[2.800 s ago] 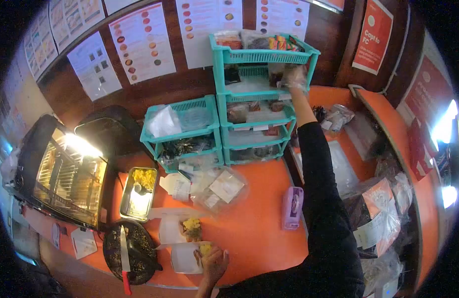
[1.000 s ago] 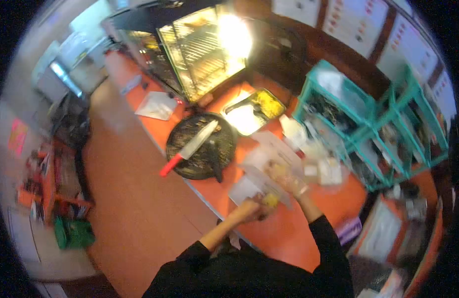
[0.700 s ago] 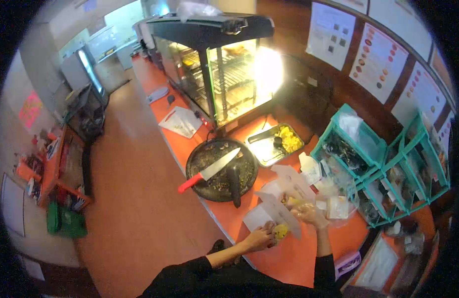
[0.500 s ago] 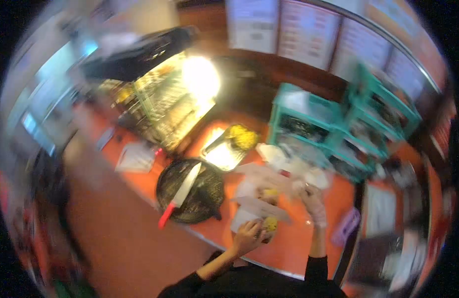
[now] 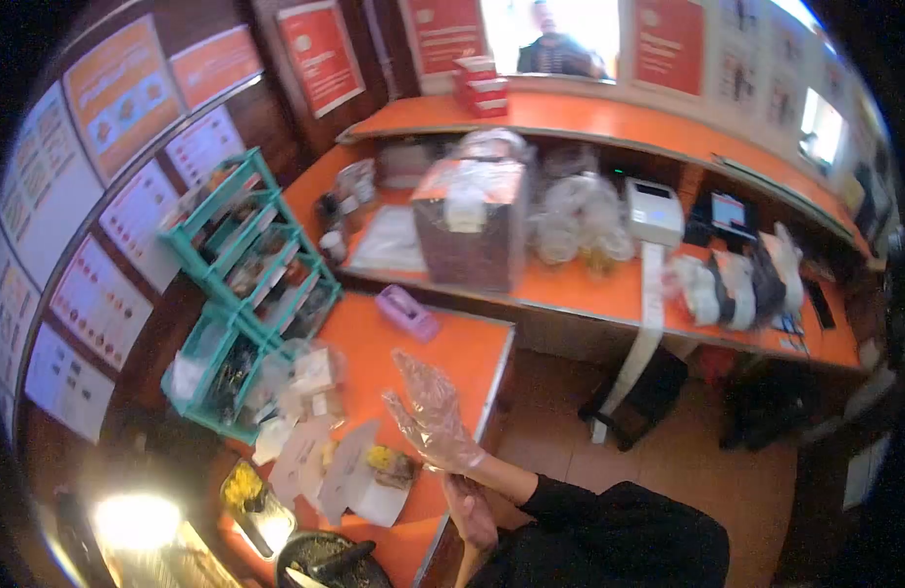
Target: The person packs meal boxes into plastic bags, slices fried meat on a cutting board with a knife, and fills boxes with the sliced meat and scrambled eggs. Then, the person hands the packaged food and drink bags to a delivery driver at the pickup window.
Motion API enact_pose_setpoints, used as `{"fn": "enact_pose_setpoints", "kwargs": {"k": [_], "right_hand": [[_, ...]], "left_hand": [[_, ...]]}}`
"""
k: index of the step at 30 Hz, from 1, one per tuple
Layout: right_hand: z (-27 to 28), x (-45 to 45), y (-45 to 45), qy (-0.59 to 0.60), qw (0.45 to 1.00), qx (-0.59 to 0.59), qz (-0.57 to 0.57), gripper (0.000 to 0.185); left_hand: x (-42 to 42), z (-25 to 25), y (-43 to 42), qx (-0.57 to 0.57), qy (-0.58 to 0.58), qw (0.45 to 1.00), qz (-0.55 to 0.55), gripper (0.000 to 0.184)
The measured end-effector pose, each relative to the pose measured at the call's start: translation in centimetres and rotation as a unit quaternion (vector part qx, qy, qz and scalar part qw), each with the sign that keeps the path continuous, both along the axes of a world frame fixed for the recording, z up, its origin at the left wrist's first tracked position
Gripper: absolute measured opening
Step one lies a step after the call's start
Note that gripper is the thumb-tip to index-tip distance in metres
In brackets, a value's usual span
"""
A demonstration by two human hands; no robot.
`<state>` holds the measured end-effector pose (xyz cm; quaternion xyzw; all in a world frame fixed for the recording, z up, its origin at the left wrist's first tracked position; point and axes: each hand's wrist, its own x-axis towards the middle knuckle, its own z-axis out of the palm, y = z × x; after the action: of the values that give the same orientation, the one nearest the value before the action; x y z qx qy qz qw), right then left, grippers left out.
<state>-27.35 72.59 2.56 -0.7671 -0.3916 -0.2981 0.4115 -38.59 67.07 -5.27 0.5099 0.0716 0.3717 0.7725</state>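
My right hand [image 5: 435, 419], in a clear plastic glove, is raised over the orange table with its fingers stretched and apart. Right below the glove's cuff is my bare left hand [image 5: 470, 512]; its fingertips are hidden behind the glove, so whether they grip it is unclear. Left of the gloved hand lies an open paper food box [image 5: 379, 505] holding browned food topped with yellow bits [image 5: 391, 465]. Behind it sits a second open paper box [image 5: 300, 461]. At the bottom edge, a dark stone mortar [image 5: 349, 568] holds a pestle [image 5: 342, 561].
A metal tray [image 5: 274, 529] with yellow food stands beside the bright lamp [image 5: 137, 524]. Teal stacked baskets [image 5: 246, 255] line the left wall. A purple box [image 5: 406, 312] sits at the table's far end. Beyond the gap is a counter with a receipt printer [image 5: 654, 211] and trailing paper.
The view has swung far to the right, bringing the back counter into sight. My left hand has left the food in the box and come up to the gloved right hand.
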Motion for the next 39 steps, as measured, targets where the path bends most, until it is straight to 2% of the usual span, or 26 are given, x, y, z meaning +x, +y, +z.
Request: {"fn": "enact_pose_setpoints", "kwargs": {"k": [2, 5, 7, 11, 12, 14, 16, 17, 19, 21, 23, 24, 25, 27, 28, 31, 32, 33, 35, 37, 39], "right_hand": [[1.8, 1.3, -3.7, 0.105, 0.992, 0.072, 0.022, 0.055], [2.2, 3.0, -9.3, 0.091, 0.985, 0.145, 0.021, 0.056], [2.2, 3.6, -13.7, 0.082, 0.988, 0.125, -0.024, 0.055], [2.2, 5.1, -24.4, 0.136, 0.981, 0.123, -0.055, 0.054], [2.0, 5.6, -27.3, 0.139, 0.979, 0.108, -0.100, 0.054], [1.5, 6.4, -33.5, 0.156, 0.969, 0.088, -0.170, 0.055], [0.8, 7.6, -40.0, 0.205, 0.949, 0.122, -0.206, 0.058], [0.6, 8.2, -43.4, 0.221, 0.938, 0.146, -0.222, 0.059], [-1.5, 9.1, -50.1, 0.197, 0.920, 0.112, -0.319, 0.056], [-2.1, 9.4, -55.6, 0.228, 0.895, 0.133, -0.361, 0.056], [-3.3, 9.9, -59.8, 0.242, 0.881, 0.149, -0.378, 0.055], [-3.7, 10.1, -61.6, 0.246, 0.867, 0.171, -0.398, 0.055], [-3.8, 10.2, -63.1, 0.258, 0.866, 0.163, -0.397, 0.055], [-3.9, 10.9, -65.1, 0.348, 0.810, 0.276, -0.383, 0.059], [-5.3, 11.5, -66.7, 0.323, 0.822, 0.263, -0.389, 0.061], [-5.3, 11.7, -70.2, 0.403, 0.778, 0.312, -0.368, 0.059], [-7.5, 11.9, -71.8, 0.454, 0.732, 0.308, -0.404, 0.053], [-7.8, 11.8, -72.3, 0.458, 0.729, 0.307, -0.405, 0.053], [-8.1, 11.8, -72.7, 0.424, 0.747, 0.355, -0.369, 0.046], [-9.1, 11.5, -73.0, 0.423, 0.742, 0.376, -0.359, 0.040], [-10.3, 11.2, -73.5, 0.448, 0.738, 0.363, -0.351, 0.038]], "left_hand": [[0.6, 0.7, -2.2, -0.033, -0.037, 0.998, -0.039, 0.080], [2.0, 1.1, -5.6, -0.080, -0.073, 0.988, -0.107, 0.079], [3.1, 0.9, -8.1, -0.111, -0.077, 0.978, -0.156, 0.079], [6.3, -1.6, -15.2, -0.179, -0.044, 0.950, -0.251, 0.075], [7.1, -2.2, -17.2, -0.180, -0.009, 0.922, -0.343, 0.072], [8.6, -3.3, -21.8, -0.181, 0.025, 0.880, -0.439, 0.069], [10.6, -3.3, -28.0, -0.159, 0.114, 0.833, -0.517, 0.067], [11.5, -3.3, -31.4, -0.157, 0.136, 0.822, -0.530, 0.067], [12.9, -3.4, -37.8, -0.181, 0.167, 0.795, -0.555, 0.067], [13.3, -4.5, -41.0, -0.214, 0.188, 0.783, -0.553, 0.068], [14.2, -6.4, -43.9, -0.245, 0.223, 0.670, -0.664, 0.073], [14.3, -4.9, -44.8, -0.203, 0.182, 0.657, -0.703, 0.069], [14.6, -4.2, -45.1, -0.215, 0.188, 0.658, -0.697, 0.069], [15.7, -3.3, -44.6, 0.041, 0.154, 0.615, -0.772, 0.063], [16.8, -3.0, -44.4, 0.098, 0.128, 0.592, -0.790, 0.058], [18.8, -3.8, -42.2, 0.263, 0.215, 0.642, -0.687, 0.036], [19.7, -5.6, -41.5, 0.298, 0.239, 0.684, -0.621, 0.029], [20.5, -7.2, -40.7, 0.331, 0.261, 0.721, -0.550, 0.027], [23.9, -6.7, -39.1, 0.337, 0.323, 0.743, -0.479, 0.038], [27.0, -4.9, -38.9, 0.209, 0.360, 0.808, -0.418, 0.048], [30.7, -6.4, -38.0, 0.274, 0.272, 0.852, -0.354, 0.046]]}}
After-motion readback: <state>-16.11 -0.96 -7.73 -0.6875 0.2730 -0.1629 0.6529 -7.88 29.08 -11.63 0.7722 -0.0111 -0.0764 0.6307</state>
